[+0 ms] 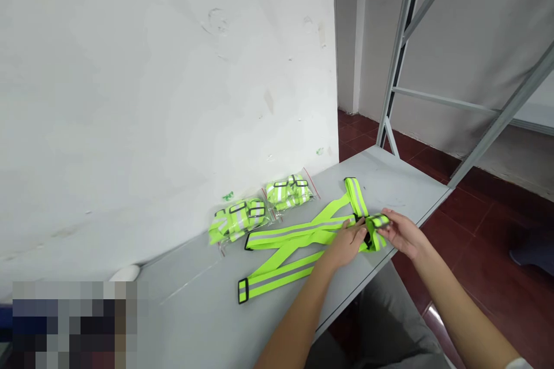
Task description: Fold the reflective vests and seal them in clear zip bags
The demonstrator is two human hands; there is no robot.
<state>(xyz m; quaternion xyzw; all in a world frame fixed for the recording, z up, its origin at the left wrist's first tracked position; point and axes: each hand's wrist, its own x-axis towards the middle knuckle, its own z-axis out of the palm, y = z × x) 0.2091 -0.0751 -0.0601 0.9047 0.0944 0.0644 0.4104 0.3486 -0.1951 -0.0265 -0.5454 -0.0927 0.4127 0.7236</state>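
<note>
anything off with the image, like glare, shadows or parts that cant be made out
Head view: the white wall is brightly lit, while the far wall is dimmer, with soft shadows; same head view: small glints show on the clear bags; also head view: a pixelated block hides the lower left corner, while the green straps look fairly sharp.

One head-worn view, tilted forward and down.
It looks from above and behind the fingers (357, 234), near enough to include both forearms (298, 311), facing the worktop (194, 305) beneath the fingers, the wall (173, 98) beyond, and floor (471, 230) to their right.
</note>
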